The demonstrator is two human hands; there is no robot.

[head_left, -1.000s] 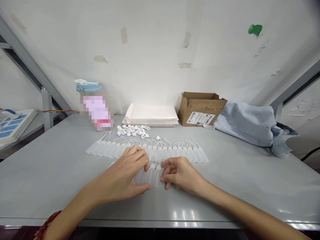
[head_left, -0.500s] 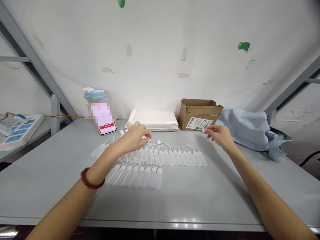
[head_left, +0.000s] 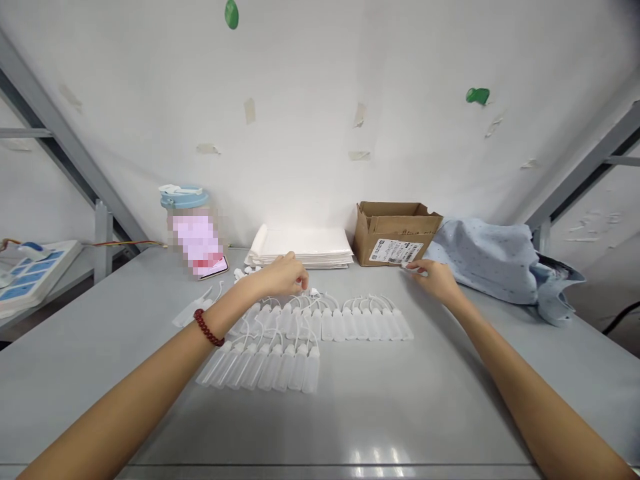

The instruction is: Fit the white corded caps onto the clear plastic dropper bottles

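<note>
My left hand (head_left: 284, 275) is over the back of the bottle rows, wearing a dark red bead bracelet (head_left: 208, 327). Its fingers curl downward, and whatever they grip is hidden. Just right of it lies a small white piece (head_left: 314, 292). My right hand (head_left: 434, 279) pinches another small white piece (head_left: 405, 265) at the front of the cardboard box. Slim translucent plastic bottles (head_left: 273, 369) with bent thin white tubes lie side by side in a front row. Behind them is a second row of the same bottles (head_left: 367, 325). More white pieces (head_left: 243, 273) sit partly behind my left forearm.
A cardboard box (head_left: 395, 235) with a label stands at the back, beside a stack of white sheets or bags (head_left: 305, 248). A phone (head_left: 197, 243) leans on a blue-lidded container (head_left: 184, 197). Light blue cloth (head_left: 487, 260) lies to the right.
The whole view has shifted slightly. My left hand has moved slightly right and lower, its fingers more curled. My right hand, still pinching the white piece, is lower towards the table by the box.
</note>
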